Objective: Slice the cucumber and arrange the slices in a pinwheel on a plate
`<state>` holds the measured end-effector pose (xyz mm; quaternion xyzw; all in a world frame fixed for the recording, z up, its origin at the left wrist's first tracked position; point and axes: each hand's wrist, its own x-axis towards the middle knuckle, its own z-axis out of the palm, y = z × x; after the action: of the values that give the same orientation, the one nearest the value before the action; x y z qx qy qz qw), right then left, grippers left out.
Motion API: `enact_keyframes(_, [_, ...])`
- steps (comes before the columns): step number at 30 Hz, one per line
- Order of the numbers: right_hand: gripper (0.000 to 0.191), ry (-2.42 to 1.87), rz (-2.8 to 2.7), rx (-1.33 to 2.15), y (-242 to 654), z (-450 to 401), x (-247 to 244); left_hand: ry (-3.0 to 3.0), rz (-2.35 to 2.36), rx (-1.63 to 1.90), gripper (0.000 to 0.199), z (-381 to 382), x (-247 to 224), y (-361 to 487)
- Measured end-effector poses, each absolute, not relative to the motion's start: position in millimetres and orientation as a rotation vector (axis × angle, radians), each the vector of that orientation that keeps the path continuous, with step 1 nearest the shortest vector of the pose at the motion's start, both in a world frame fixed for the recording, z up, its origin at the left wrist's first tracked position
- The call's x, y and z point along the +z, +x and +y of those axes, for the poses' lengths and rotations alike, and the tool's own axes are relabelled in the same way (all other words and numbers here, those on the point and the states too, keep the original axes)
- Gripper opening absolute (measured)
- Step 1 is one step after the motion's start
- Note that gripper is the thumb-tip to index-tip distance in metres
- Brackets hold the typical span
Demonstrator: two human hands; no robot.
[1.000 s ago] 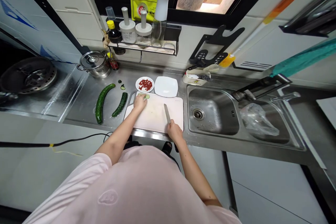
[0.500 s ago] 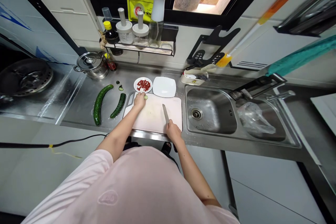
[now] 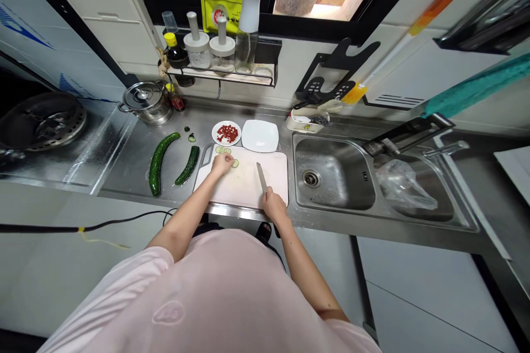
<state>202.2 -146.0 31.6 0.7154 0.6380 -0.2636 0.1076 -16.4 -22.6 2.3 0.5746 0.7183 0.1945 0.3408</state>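
Note:
My left hand is over the left half of the white cutting board, its fingers pinched on a round cucumber slice. More cucumber slices lie in a row at the board's far left edge. In my right hand, near the board's front right, is a knife with its blade pointing away from me. A short cut cucumber and a long whole cucumber rest on the counter to the left. Small cucumber ends lie behind the short one.
Behind the board stand a plate of chopped red pieces and a white square dish. A double sink with a plastic bag is on the right. A steel pot and a wok stand left, below a condiment shelf.
My left hand has drawn back from the board's far edge, uncovering the row of slices there. A single slice now shows at its fingertips. The knife has stayed nearly still.

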Motion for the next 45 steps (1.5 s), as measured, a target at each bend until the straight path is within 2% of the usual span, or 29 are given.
enact_keyframes(10, [0.028, 2.07, 1.874, -0.788, 202, -144, 38, 1.615, 1.837, 0.398, 0.008, -51, -13, -5])
enact_keyframes(16, [0.028, 2.063, 1.909, -0.756, 201, -146, 43, 1.701, 1.905, 0.451, 0.018, -49, -22, -5])
enact_keyframes(33, [0.024, 1.84, 2.05, -0.796, 168, -162, 56, 1.632, 1.839, 0.6, 0.011, -45, -36, -14])
enact_keyframes(45, [0.025, 1.821, 2.048, -0.795, 163, -161, 53, 1.593, 1.871, 0.533, 0.012, -45, -24, -11])
